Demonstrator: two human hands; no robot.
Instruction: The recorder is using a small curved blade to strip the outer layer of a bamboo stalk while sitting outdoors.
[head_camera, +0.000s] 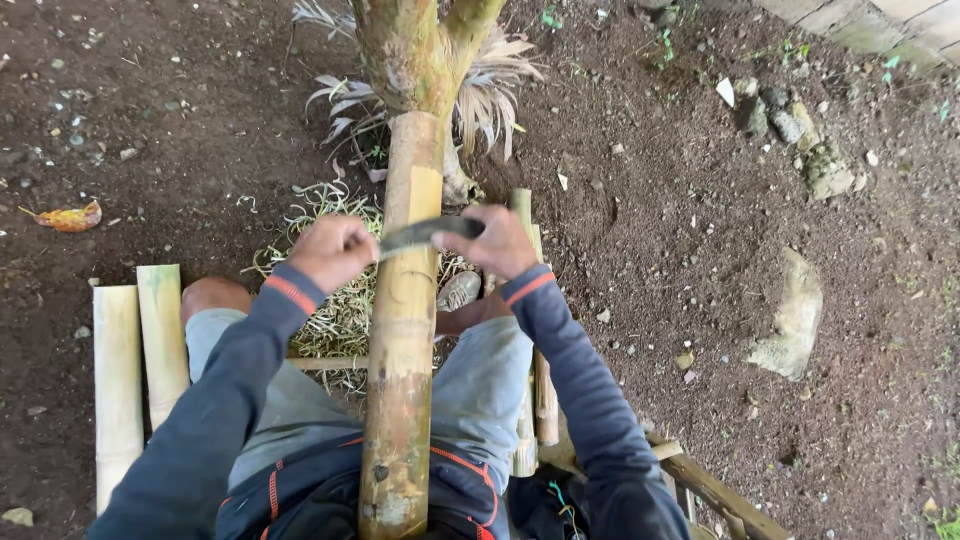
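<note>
A thick bamboo pole (400, 340) runs between my knees, from my lap up to a tree trunk (410, 50) that it leans against. A dark curved blade (425, 233) lies across the pole. My left hand (332, 250) grips its left end, and my right hand (497, 240) grips the right end. On the pole, a pale scraped patch shows just above the blade. Both arms are in dark blue sleeves with orange bands at the cuffs.
Two split bamboo slabs (140, 360) lie on the soil at the left. Thin bamboo pieces (540, 380) stand by my right leg. Pale shavings (335, 310) cover the ground under the pole. Stones (795, 310) lie at the right, and a wooden frame (710, 490) is at the lower right.
</note>
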